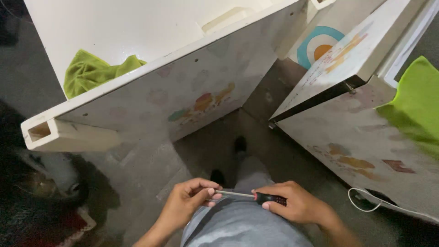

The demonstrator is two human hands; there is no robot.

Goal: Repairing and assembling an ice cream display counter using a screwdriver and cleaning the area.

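Screwdriver with a black-and-red ribbed handle and a thin silver metal shaft [249, 196] lies level between both hands, low in the head view, just above the person's grey-clad lap [242, 224]. The right hand [292, 203] is clenched around the handle, fingers curled over the top and the thumb tucked along the near side, so only the red-tipped front of the grip and a strip of black show. The left hand [187, 201] is partly curled; its thumb and forefinger pinch the far end of the shaft at the tip, while the other fingers fold loosely beneath. The two hands are near each other, joined only by the tool.

Below them two dark shoes [228, 160] stand on the grey floor [151, 174]. A white painted wooden panel with faded coloured pictures [183, 87] slants overhead on the left, one hollow square end facing the camera, and a crumpled lime-green cloth [91, 71] lies on its upper side. A second white decorated cabinet piece [347, 132] stands on the right, with another green cloth [416, 105] draped over its edge and a thin white cable [366, 203] looped on the floor beside it
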